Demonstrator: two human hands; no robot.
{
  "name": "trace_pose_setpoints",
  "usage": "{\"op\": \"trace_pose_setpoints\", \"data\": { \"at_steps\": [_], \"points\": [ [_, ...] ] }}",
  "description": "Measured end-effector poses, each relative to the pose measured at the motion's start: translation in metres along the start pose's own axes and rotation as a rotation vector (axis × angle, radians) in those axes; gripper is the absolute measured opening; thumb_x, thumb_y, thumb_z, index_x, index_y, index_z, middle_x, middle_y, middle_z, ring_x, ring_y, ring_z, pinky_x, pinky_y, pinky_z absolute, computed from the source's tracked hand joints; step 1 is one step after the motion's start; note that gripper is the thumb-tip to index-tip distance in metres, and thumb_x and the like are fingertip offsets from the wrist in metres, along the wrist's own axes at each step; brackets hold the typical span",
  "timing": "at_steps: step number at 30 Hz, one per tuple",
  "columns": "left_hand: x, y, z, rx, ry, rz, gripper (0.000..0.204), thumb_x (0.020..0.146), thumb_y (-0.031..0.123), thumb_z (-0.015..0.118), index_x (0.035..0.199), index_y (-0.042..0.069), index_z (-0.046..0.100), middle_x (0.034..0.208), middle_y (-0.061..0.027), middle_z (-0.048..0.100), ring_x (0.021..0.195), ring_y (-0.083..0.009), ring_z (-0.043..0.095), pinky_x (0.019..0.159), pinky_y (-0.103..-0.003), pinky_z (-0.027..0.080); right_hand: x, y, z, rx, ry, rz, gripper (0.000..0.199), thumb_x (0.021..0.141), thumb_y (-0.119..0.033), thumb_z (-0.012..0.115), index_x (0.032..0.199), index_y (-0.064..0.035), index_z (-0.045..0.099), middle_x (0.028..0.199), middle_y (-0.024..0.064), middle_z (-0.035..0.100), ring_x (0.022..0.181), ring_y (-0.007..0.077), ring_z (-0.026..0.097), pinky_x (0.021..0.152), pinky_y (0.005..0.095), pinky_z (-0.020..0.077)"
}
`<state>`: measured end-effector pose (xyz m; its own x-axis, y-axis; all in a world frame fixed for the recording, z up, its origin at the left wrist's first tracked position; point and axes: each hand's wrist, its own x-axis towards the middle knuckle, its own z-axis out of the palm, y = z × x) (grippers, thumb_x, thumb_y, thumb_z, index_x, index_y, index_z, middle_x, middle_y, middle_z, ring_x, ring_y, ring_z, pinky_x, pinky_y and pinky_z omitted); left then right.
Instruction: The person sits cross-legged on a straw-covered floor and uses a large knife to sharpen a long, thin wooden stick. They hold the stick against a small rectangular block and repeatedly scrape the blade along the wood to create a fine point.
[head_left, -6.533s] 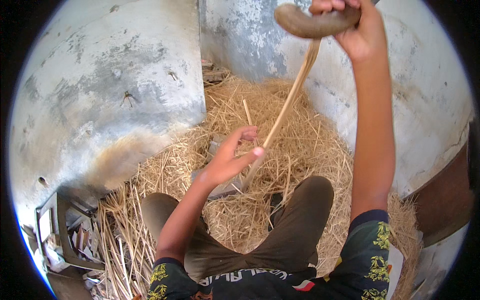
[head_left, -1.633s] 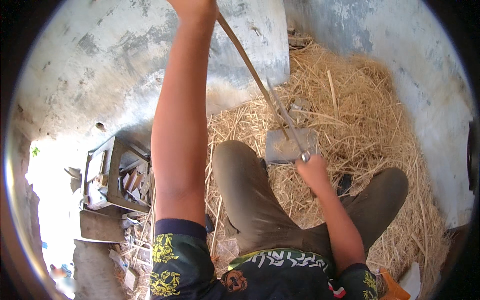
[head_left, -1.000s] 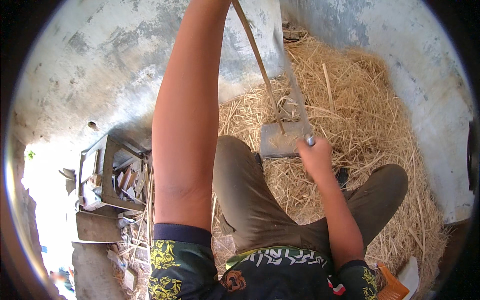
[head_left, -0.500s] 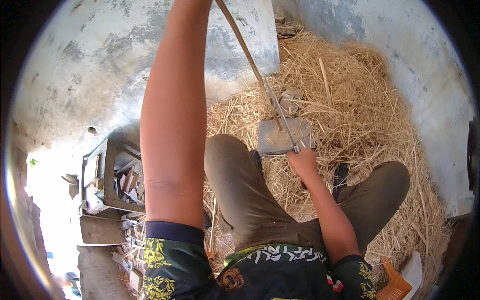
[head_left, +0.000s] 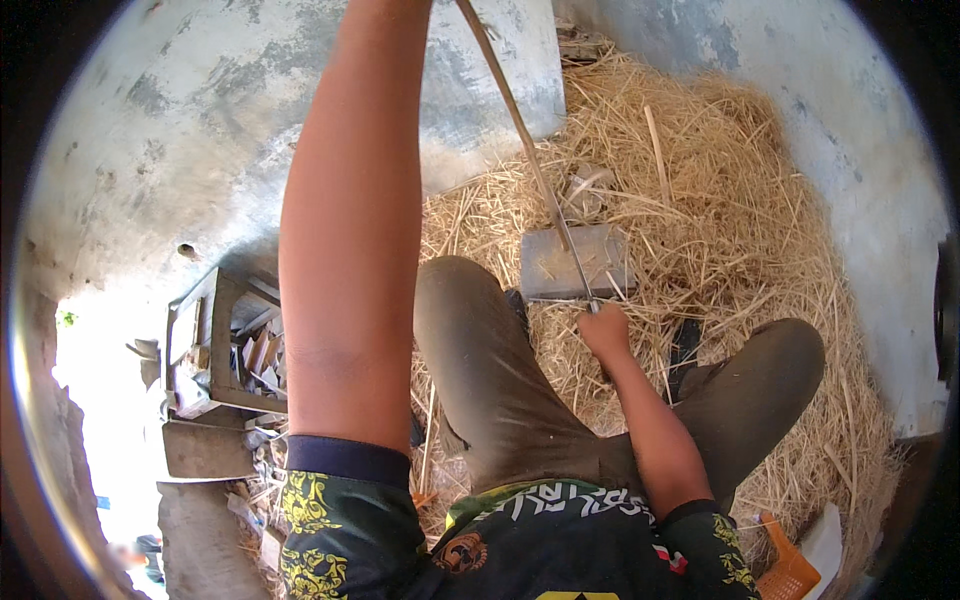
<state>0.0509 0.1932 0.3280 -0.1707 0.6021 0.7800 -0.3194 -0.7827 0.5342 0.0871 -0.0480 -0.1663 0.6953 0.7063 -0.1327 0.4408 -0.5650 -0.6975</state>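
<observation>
My left arm [head_left: 350, 220] stretches up past the top edge, so its hand is out of view. From near that wrist a long, thin wooden or bamboo stick [head_left: 510, 105] slants down over a grey block [head_left: 540, 280]. In front of my lap, my right hand [head_left: 605, 332] is closed round the handle of a long-bladed knife [head_left: 581, 275]. Its narrow blade points up and away, in line with the stick's lower end. Whether blade and stick touch cannot be made out.
Straw and shavings [head_left: 700, 190] cover the floor round my bent legs. At left stands a wooden crate [head_left: 225, 350] of scraps. Walls rise ahead [head_left: 230, 110] and at right [head_left: 850, 150]. An orange perforated plastic piece [head_left: 790, 570] lies lower right.
The stick has shifted slightly right. The knife blade, earlier reaching up alongside the stick, now lies lower, in line with the stick's lower end. My right hand still grips the knife.
</observation>
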Motion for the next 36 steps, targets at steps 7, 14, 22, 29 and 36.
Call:
{"op": "trace_pose_setpoints", "data": {
  "at_steps": [7,14,22,29,36],
  "points": [
    [-0.002,-0.001,0.000,-0.017,-0.027,0.000,0.059,0.102,0.053,0.045,0.077,0.001,0.058,0.057,-0.0049,0.049,0.046,-0.0184,0.049,0.042,-0.034,0.039,0.005,-0.080,-0.054,0.425,0.187,-0.221,0.026,0.082,-0.018,0.066,0.072,0.0055,0.064,0.062,0.0211,0.063,0.055,0.0359,0.061,0.056,0.0481,0.0425],
    [-0.001,0.000,0.010,0.106,0.022,0.074,0.063,0.102,0.055,0.044,0.070,0.002,0.056,0.057,-0.0051,0.048,0.047,-0.0190,0.049,0.044,-0.034,0.039,-0.004,0.086,0.033,0.051,-0.157,0.428,0.038,0.078,-0.025,0.067,0.101,0.0053,0.069,0.105,0.0300,0.068,0.100,0.0453,0.066,0.088,0.0485,0.0524],
    [0.000,-0.003,-0.003,0.094,0.005,0.006,0.065,0.102,0.057,0.042,0.070,0.002,0.055,0.056,-0.0055,0.047,0.046,-0.0197,0.048,0.041,-0.035,0.038,0.015,-0.022,-0.028,0.329,0.109,0.084,0.032,0.079,-0.025,0.066,0.069,0.0057,0.066,0.065,0.0217,0.067,0.065,0.0386,0.068,0.065,0.0467,0.0522],
    [-0.003,0.006,0.000,0.124,0.053,-0.006,0.066,0.102,0.059,0.040,0.071,0.003,0.054,0.056,-0.0072,0.048,0.044,-0.0199,0.047,0.040,-0.034,0.038,0.034,0.024,0.030,0.130,-0.195,0.293,0.037,0.079,-0.024,0.065,0.097,0.0082,0.068,0.088,0.0268,0.071,0.074,0.0433,0.070,0.070,0.0459,0.0553],
    [0.002,-0.005,-0.025,0.292,0.142,0.034,0.070,0.101,0.061,0.041,0.070,0.000,0.056,0.055,-0.0114,0.053,0.046,-0.0244,0.052,0.043,-0.038,0.041,0.015,-0.076,-0.064,0.415,0.029,-0.024,0.033,0.080,-0.026,0.066,0.076,0.0071,0.068,0.078,0.0279,0.069,0.078,0.0436,0.070,0.068,0.0475,0.0529]
  ]
}}
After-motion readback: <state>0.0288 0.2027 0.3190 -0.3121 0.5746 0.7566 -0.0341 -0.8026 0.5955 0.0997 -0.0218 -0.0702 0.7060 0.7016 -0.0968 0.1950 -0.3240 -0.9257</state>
